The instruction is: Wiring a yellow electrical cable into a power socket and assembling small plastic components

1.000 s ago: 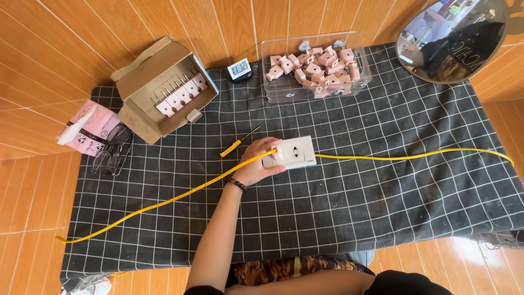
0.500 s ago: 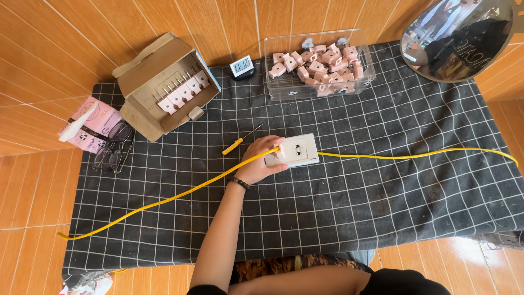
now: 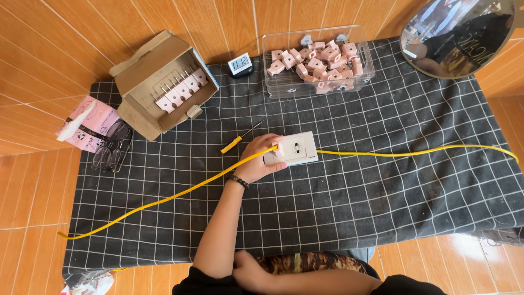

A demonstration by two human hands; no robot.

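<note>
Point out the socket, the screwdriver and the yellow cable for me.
socket (image 3: 297,147): head view, on its white front face.
screwdriver (image 3: 232,144): head view, on its yellow handle.
yellow cable (image 3: 415,153): head view, on the stretch lying right of the socket.

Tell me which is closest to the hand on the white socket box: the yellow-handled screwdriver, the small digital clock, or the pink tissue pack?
From the left hand, in the head view:
1. Yellow-handled screwdriver, just up-left of it.
2. Small digital clock, at the cloth's far edge.
3. Pink tissue pack, far left.
</note>
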